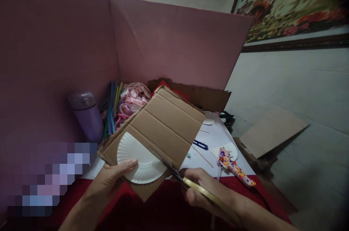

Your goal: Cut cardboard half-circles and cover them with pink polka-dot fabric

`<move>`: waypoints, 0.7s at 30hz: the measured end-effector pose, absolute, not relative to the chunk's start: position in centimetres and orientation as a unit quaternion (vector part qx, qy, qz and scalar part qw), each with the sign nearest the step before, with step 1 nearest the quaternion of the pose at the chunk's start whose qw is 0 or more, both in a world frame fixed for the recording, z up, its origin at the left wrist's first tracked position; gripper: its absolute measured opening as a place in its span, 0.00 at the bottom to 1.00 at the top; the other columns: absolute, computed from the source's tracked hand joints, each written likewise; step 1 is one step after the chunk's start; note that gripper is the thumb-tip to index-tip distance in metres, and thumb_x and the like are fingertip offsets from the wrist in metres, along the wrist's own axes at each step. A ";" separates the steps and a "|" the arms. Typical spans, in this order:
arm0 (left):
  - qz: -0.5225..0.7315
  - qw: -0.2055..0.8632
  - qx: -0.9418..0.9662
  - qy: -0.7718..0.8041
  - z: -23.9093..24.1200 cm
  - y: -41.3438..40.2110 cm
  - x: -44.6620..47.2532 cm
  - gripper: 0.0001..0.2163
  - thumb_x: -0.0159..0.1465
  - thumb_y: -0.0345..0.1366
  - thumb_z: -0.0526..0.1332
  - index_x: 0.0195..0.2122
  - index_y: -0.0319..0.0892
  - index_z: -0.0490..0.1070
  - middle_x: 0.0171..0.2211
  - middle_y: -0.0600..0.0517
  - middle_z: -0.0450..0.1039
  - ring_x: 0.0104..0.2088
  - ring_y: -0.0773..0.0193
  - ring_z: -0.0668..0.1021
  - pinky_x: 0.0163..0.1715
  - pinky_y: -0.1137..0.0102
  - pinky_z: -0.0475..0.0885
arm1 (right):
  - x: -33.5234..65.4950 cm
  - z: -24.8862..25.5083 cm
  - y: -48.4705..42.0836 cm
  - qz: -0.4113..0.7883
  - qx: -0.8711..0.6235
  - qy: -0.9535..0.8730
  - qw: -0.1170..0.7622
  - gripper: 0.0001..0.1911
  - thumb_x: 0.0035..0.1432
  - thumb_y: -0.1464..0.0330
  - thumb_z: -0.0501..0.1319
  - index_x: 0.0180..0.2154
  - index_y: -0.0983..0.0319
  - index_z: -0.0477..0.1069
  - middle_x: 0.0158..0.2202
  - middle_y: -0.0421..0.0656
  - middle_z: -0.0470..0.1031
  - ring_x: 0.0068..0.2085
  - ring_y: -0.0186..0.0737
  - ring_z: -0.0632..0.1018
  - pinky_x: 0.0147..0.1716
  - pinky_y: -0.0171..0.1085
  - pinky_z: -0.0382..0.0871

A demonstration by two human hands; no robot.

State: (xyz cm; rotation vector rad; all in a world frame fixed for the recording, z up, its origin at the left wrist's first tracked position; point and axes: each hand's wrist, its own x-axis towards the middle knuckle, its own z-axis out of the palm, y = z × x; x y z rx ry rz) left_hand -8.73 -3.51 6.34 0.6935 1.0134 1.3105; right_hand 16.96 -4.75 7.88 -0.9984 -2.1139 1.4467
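My left hand (113, 180) grips a white paper plate (139, 162) pressed against a brown cardboard sheet (163, 125), thumb on the plate's face. Both are held up, tilted, above a red-covered table (152, 205). My right hand (209, 191) is closed on the handles of gold-handled scissors (180, 178). The blades reach up and left into the cardboard at the plate's right edge.
A purple bottle (87, 114) stands at left beside coloured straws (113, 109) and pink ribbon (135, 98). On white paper (215, 140) lie a blue clip (200, 145) and a flowered glue gun (236, 167). Pink boards wall the back. Another cardboard sheet (272, 131) leans at right.
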 end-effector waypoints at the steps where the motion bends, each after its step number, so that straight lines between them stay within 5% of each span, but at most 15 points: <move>1: 0.572 0.623 0.303 0.438 6.4 -3.5 -8.6 0.20 0.41 0.30 0.73 0.38 0.37 0.79 0.27 0.46 0.82 0.31 0.49 0.82 0.31 0.64 0.78 | 16.8 7.9 -4.8 0.512 -0.355 -0.756 0.199 0.35 0.45 0.34 0.50 0.27 0.62 0.57 0.23 0.34 0.52 0.25 0.30 0.54 0.21 0.31 0.48; 6: 0.594 0.610 0.320 0.416 6.8 -3.6 -8.0 0.26 0.43 0.29 0.72 0.46 0.38 0.75 0.30 0.45 0.82 0.38 0.45 0.81 0.34 0.62 0.78 | 16.9 7.4 -4.6 0.504 -0.357 -0.761 0.196 0.35 0.45 0.34 0.50 0.28 0.62 0.57 0.23 0.34 0.54 0.25 0.30 0.55 0.20 0.30 0.48; 21: 0.571 0.635 0.314 0.415 6.9 -3.5 -8.1 0.26 0.43 0.29 0.72 0.46 0.37 0.75 0.31 0.44 0.82 0.37 0.44 0.81 0.37 0.59 0.78 | 16.1 7.4 -6.0 0.500 -0.395 -0.728 0.251 0.38 0.44 0.34 0.50 0.30 0.65 0.65 0.24 0.36 0.54 0.26 0.31 0.56 0.21 0.31 0.51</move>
